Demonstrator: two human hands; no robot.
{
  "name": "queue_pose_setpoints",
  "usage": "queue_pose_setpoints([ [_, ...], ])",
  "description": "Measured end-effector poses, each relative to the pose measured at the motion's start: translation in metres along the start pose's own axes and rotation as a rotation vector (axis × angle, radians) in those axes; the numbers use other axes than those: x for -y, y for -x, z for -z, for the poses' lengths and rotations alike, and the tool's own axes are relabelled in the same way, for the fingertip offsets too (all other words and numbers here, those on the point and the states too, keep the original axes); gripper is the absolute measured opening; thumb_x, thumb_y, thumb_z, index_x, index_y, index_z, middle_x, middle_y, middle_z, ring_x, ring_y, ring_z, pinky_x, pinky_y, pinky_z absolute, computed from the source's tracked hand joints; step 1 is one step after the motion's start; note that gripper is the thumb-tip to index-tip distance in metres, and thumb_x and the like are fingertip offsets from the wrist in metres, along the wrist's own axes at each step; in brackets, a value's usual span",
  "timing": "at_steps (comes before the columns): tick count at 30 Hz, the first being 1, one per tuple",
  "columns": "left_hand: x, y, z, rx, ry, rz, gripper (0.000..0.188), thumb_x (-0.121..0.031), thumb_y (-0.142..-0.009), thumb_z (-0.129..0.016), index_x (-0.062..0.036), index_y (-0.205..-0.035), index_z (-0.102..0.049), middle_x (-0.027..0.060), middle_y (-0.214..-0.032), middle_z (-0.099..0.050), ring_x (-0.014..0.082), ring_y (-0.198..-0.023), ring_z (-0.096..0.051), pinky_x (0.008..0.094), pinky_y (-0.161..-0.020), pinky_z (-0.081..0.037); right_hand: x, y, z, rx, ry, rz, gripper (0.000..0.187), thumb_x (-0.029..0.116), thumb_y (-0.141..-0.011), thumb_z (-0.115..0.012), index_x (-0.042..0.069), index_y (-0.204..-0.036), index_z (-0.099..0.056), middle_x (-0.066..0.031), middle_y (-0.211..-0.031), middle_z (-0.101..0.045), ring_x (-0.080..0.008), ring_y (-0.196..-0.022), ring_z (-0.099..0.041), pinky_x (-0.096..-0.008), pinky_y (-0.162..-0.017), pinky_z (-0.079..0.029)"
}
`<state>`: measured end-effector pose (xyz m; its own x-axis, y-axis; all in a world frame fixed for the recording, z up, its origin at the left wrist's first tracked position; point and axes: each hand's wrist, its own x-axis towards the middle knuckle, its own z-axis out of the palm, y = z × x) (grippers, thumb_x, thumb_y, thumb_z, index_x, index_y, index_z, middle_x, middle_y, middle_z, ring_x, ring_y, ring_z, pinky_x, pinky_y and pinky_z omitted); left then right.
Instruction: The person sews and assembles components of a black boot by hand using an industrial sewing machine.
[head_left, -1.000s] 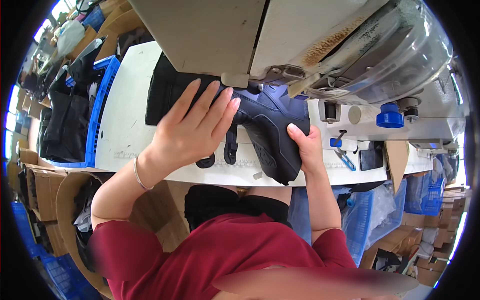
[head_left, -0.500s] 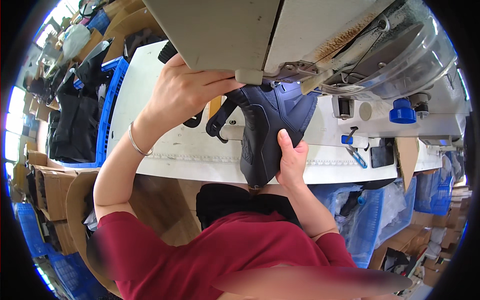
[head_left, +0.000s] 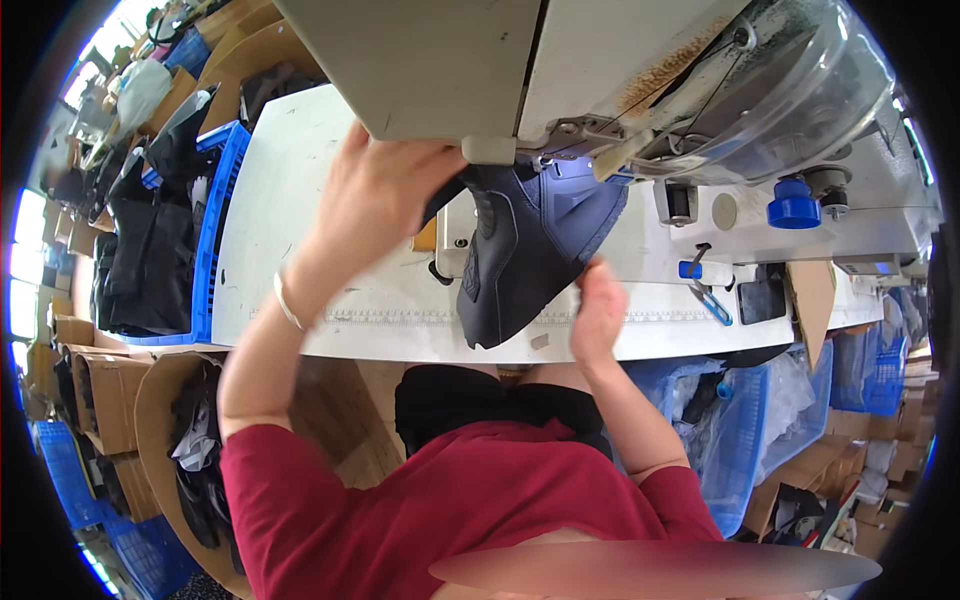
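A dark blue and black shoe upper (head_left: 520,265) lies under the sewing machine's head, its pointed end toward me at the table's front edge. My left hand (head_left: 380,195), blurred by motion, is closed at the upper's far left part, with some fingertips hidden by the machine. My right hand (head_left: 601,312) has its fingertips closed on the upper's right edge, and its palm stands clear of the material. The needle area is partly hidden behind the machine head (head_left: 420,70).
On the white table (head_left: 285,200) lie blue-handled thread snips (head_left: 712,300), a dark phone-like slab (head_left: 762,298) and a piece of cardboard (head_left: 812,300) to the right. A blue crate (head_left: 215,240) of black pieces stands left. Blue bins (head_left: 735,440) sit below right.
The upper's near end has swung left and slightly away from me. My right hand has slid from its lower part to the right edge. My left hand has shifted a little toward me.
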<state>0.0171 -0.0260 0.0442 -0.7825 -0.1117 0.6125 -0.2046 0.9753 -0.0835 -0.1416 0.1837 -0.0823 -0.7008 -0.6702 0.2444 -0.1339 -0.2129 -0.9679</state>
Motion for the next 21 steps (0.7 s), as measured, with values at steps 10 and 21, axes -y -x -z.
queue_pose_setpoints([
  [10,-0.145,0.075,-0.077,-0.305,0.304,0.387,0.046,0.002,-0.07,-0.066,-0.0098,-0.114,-0.064,0.0169,-0.127,-0.056,0.047,-0.121,-0.047,0.0484,-0.096,-0.045,0.051,-0.087,0.021,0.161,0.907,0.879,0.054,-0.012,-0.062,-0.059,0.009,-0.112,-0.065,-0.0106,-0.107,-0.063,-0.0267,-0.093,-0.06,-0.0341,-0.076,-0.048],
  [21,-0.132,0.078,-0.066,-0.366,0.187,0.34,0.038,-0.002,-0.071,-0.066,-0.0209,-0.104,-0.072,0.008,-0.12,-0.063,0.0381,-0.11,-0.06,0.0312,-0.066,-0.054,0.062,-0.085,0.013,0.136,0.936,0.986,0.044,-0.008,-0.062,-0.065,0.004,-0.103,-0.07,-0.0105,-0.094,-0.067,-0.027,-0.083,-0.061,-0.0344,-0.076,-0.05],
])
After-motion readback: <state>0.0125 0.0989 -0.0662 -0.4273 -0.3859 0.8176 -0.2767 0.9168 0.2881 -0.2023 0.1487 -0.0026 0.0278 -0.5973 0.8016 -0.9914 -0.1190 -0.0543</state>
